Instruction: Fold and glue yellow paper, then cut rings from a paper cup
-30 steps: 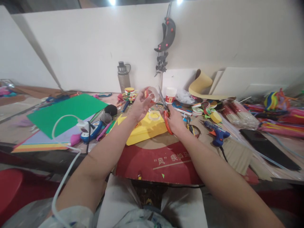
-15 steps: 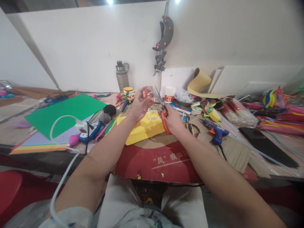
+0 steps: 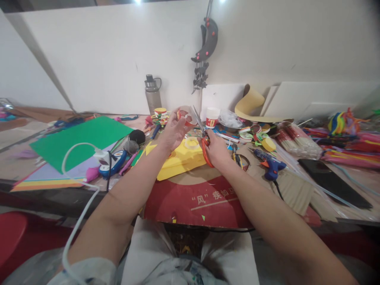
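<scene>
My left hand (image 3: 174,132) grips a red-and-white cut piece of paper cup (image 3: 188,114), its pale inside facing me. In my right hand (image 3: 217,148) are scissors (image 3: 205,146) with orange-red handles. Their blades point up and away, close to the right edge of the cup piece; I cannot tell whether they touch it. Below both hands lies yellow paper (image 3: 178,164) with a roll of clear tape (image 3: 192,143) on it. A whole red-and-white paper cup (image 3: 212,118) stands just beyond my right hand.
Red cardboard (image 3: 190,202) covers the table's front edge. At right lie a blue glue gun (image 3: 272,166), a black phone (image 3: 334,182) and bundled sticks (image 3: 297,138). Leftward are green paper (image 3: 80,138) and a power strip (image 3: 114,164) with a white cable. A bottle (image 3: 153,95) stands behind.
The cup piece has turned slightly in my left hand, showing more of its pale inside. My right hand and the scissors have hardly moved.
</scene>
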The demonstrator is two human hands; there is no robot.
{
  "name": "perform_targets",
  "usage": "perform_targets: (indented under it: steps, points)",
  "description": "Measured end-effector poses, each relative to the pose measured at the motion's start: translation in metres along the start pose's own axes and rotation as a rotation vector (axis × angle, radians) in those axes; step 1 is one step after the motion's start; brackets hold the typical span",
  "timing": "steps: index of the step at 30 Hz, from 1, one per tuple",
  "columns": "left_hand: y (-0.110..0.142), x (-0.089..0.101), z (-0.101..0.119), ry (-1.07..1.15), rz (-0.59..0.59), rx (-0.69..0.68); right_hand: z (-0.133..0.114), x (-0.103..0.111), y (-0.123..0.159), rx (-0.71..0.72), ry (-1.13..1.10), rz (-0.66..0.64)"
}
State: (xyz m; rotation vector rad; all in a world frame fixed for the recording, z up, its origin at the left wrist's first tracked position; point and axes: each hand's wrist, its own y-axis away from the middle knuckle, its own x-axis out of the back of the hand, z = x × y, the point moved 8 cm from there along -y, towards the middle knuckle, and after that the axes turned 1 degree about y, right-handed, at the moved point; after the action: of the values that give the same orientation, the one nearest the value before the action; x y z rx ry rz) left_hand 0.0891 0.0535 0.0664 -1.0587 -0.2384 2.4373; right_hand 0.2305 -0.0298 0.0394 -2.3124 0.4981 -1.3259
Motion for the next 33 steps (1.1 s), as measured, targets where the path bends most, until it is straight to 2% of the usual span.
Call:
perform_targets:
  steps: [13, 19, 24, 33]
  points:
    - [-0.005, 0.006, 0.013, -0.082, 0.063, -0.010, -0.007, 0.002, 0.001, -0.024, 0.076, -0.054]
    - [-0.004, 0.005, 0.004, -0.082, -0.009, 0.033, -0.007, 0.006, 0.001, 0.025, 0.074, 0.002]
    - [-0.003, 0.002, 0.003, -0.079, -0.063, 0.024, -0.006, 0.006, 0.000, 0.020, 0.093, -0.003]
    - [-0.004, 0.008, 0.007, -0.116, -0.021, 0.024, -0.010, 0.008, 0.001, -0.027, 0.130, -0.066]
